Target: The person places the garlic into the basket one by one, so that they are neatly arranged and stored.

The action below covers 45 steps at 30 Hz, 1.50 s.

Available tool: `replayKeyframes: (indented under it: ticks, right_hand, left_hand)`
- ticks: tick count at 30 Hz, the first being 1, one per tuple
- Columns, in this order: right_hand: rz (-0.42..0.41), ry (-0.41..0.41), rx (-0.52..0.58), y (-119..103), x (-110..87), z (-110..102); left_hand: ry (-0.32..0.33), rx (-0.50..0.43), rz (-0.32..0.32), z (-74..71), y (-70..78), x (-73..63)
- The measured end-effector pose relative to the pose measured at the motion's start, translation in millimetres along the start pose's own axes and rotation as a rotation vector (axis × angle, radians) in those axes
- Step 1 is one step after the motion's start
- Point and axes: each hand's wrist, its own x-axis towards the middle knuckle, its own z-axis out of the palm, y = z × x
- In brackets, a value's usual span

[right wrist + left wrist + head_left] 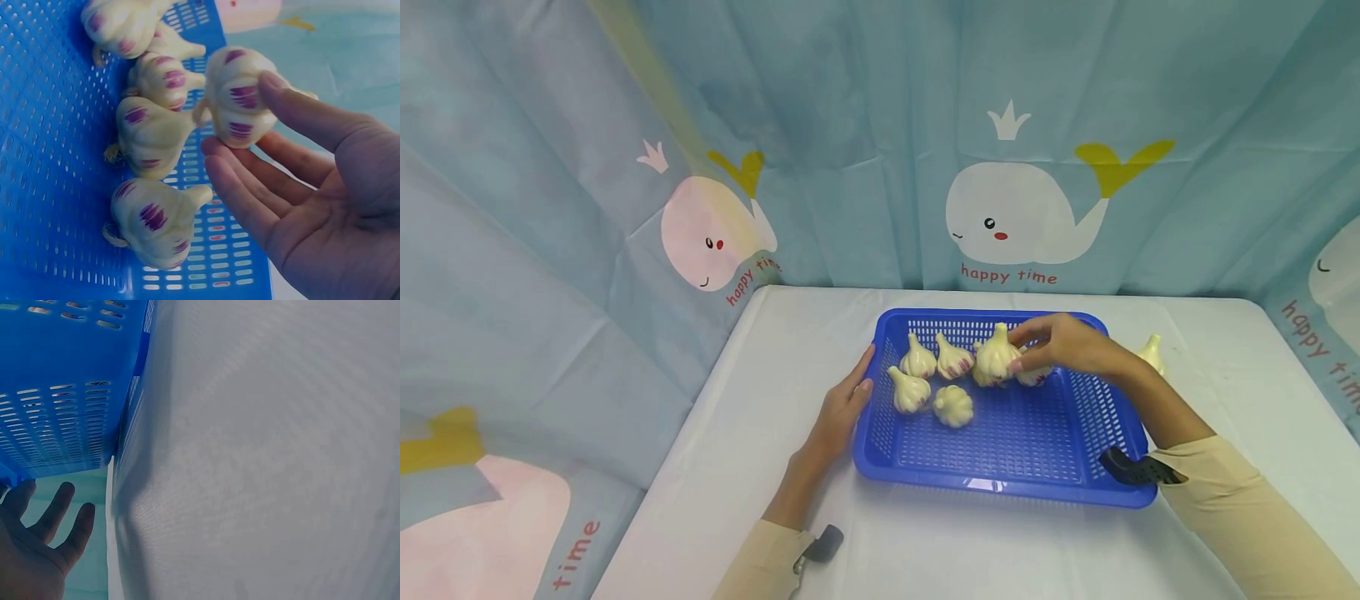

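Observation:
My right hand (1067, 343) pinches a garlic bulb (997, 357) between thumb and fingers, lifted above the far side of a blue plastic basket (1015, 489). The right wrist view shows purple streaks on this held bulb (228, 75). Several other garlic bulbs (953, 407) lie in the basket, toward its left and back. At the basket's left rim rests my left hand (837, 417), fingers fairly straight. The left wrist view shows the spread fingers of that hand (34, 550) beside the slotted basket wall (62, 434), with a fingertip at its edge.
One more garlic bulb (1152, 353) stands outside the basket, on the white-covered table (760, 375) behind my right forearm. A blue curtain (865, 150) printed with whales hangs at the back and sides.

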Motion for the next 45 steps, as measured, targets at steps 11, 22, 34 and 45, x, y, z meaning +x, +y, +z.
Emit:
replayKeyframes:
  ticks: [11, 22, 34, 45]
  right_hand:
    - [-0.028, -0.122, 0.077, 0.1, 2.9, 4.4]
    - [-0.022, -0.181, 0.013, 3.4, 6.9, 10.3]
    - [-0.021, -0.235, 0.002, 7.2, 9.3, 18.5]
    - [-0.059, -0.251, -0.056, 6.6, 11.5, 23.2]
  left_hand:
    - [-0.003, 0.008, -0.01, -0.6, 2.8, -1.1]
    - [0.002, 0.001, 0.01, -0.2, 0.0, -0.7]
    - [0.003, 0.004, 0.015, 1.1, -4.8, 0.5]
    - [0.011, 0.006, 0.019, 0.9, -5.1, 0.6]
